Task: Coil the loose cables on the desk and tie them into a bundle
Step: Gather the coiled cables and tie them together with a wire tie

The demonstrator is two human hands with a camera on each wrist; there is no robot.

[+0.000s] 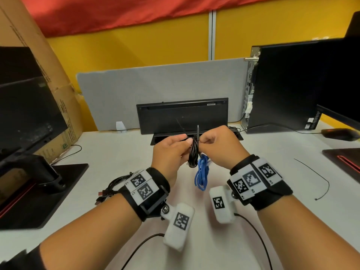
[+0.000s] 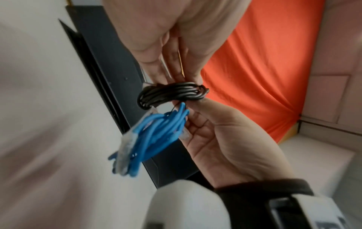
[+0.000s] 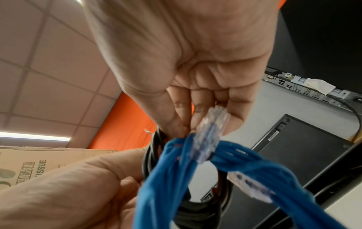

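A coil of black cable [image 1: 193, 152] and a coiled blue network cable [image 1: 202, 172] with clear plugs [image 3: 209, 131] hang together above the desk [image 1: 253, 172]. My left hand [image 1: 185, 142] grips the black coil [image 2: 172, 94] from the left. From the right, my right hand [image 1: 202, 142] pinches a thin black tie [image 1: 198, 131] at the top of the bundle; the tie's end sticks straight up. The blue loops [image 2: 156, 133] dangle below both hands. How the tie runs round the coils is hidden by the fingers.
Another bunch of black cables [image 1: 113, 187] with USB plugs lies behind my left wrist. A loose thin black tie [image 1: 323, 180] lies on the right. A keyboard [image 1: 182, 115] stands on edge behind the hands, a PC tower [image 1: 282, 84] is at the right, a monitor base [image 1: 48, 191] at the left.
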